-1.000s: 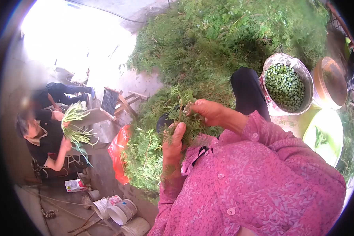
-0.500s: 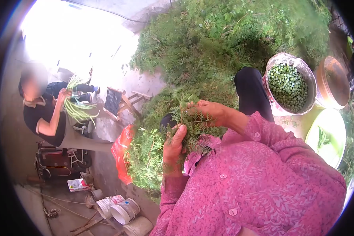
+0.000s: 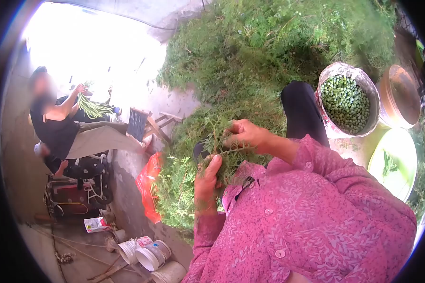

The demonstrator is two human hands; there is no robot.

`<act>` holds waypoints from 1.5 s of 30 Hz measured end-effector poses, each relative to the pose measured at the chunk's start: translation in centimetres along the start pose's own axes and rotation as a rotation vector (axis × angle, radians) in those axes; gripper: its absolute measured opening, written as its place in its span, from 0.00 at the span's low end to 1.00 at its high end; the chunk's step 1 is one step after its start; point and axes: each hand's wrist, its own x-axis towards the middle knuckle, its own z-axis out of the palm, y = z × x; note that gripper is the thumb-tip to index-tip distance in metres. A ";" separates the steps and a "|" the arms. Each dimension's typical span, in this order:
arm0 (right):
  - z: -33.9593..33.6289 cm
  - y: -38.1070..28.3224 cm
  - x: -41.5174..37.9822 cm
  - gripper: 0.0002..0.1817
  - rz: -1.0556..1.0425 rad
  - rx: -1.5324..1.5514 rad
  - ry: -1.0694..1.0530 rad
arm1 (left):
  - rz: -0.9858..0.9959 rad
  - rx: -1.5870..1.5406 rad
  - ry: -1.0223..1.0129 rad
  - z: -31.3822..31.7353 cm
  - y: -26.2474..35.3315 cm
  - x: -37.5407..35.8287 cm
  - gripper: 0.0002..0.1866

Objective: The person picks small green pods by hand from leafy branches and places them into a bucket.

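My left hand point(image 3: 208, 181) is closed round a green leafy sprig point(image 3: 216, 137), its thumb pressed on the stem. On the sprig's upper right side, my right hand point(image 3: 244, 134) has its fingers pinched together among the foliage; whatever lies between the fingertips is too small to make out. Cut evergreen branches point(image 3: 250, 52) are heaped in front of me. To the right stands a bucket point(image 3: 326, 78) holding small green berries point(image 3: 347, 104).
A red plastic bag point(image 3: 148, 188) lies left of the branches. People, one holding long green stalks point(image 3: 94, 107), are at the left near a wooden stool point(image 3: 158, 129). White buckets point(image 3: 148, 257) lie lower left; a pale green basin point(image 3: 403, 165) sits at right.
My right hand has shifted slightly on the sprig. At the left, the person with the stalks has changed posture, and more of that person's legs and another person now show.
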 end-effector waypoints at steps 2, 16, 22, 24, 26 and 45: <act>-0.6 -2.5 -0.8 0.10 0.256 0.133 0.049 | -0.002 -0.007 0.002 -0.1 0.4 -0.4 0.09; -1.2 -2.3 0.1 0.09 0.344 0.693 -0.151 | -0.027 -0.019 -0.008 -0.9 0.0 -0.8 0.10; -2.5 -2.7 0.0 0.07 0.305 0.685 -0.262 | -0.057 -0.015 -0.015 -1.8 0.0 -0.8 0.10; -2.7 -3.4 -0.3 0.06 0.367 0.503 -0.260 | -0.048 0.024 -0.008 -1.5 0.3 -0.9 0.11; -3.0 -3.0 0.0 0.06 0.325 0.333 -0.234 | -0.038 0.062 0.000 -1.2 0.8 -1.3 0.11; -1.8 -3.3 0.8 0.15 0.304 0.302 -0.294 | -0.169 0.174 0.000 -2.2 1.1 -1.6 0.15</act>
